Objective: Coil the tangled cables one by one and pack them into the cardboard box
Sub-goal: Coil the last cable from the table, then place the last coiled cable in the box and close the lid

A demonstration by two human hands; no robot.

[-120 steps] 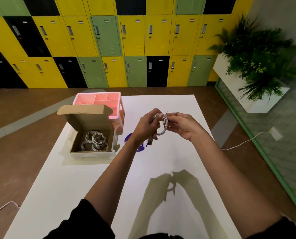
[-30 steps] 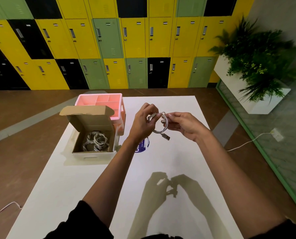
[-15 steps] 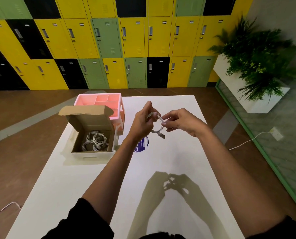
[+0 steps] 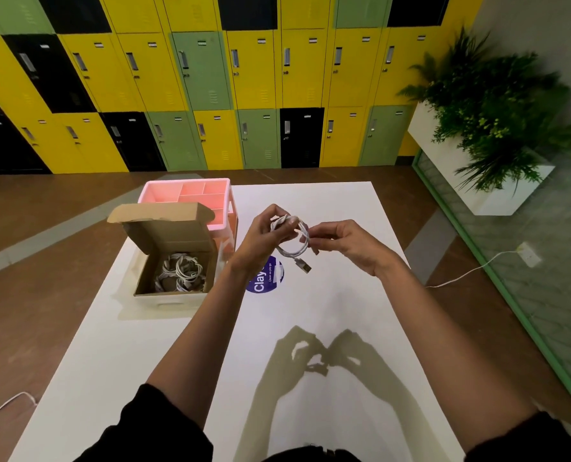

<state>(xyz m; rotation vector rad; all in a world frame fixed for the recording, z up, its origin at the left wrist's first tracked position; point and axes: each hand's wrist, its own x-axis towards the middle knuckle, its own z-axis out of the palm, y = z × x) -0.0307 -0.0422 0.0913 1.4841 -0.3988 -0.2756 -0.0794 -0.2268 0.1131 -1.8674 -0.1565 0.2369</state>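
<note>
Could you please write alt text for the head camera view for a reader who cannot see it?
The left hand and right hand hold a coiled white cable over a white table; an open cardboard box at left holds more coiled cables.

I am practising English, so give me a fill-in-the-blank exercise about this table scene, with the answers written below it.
1. The left hand and right hand hold a ____ cable above the table.
2. The cardboard box has its lid ____.
3. Coiled cables already lie ____ that box.
4. The organiser behind the box is ____.

Answers: white, open, inside, pink.
</note>
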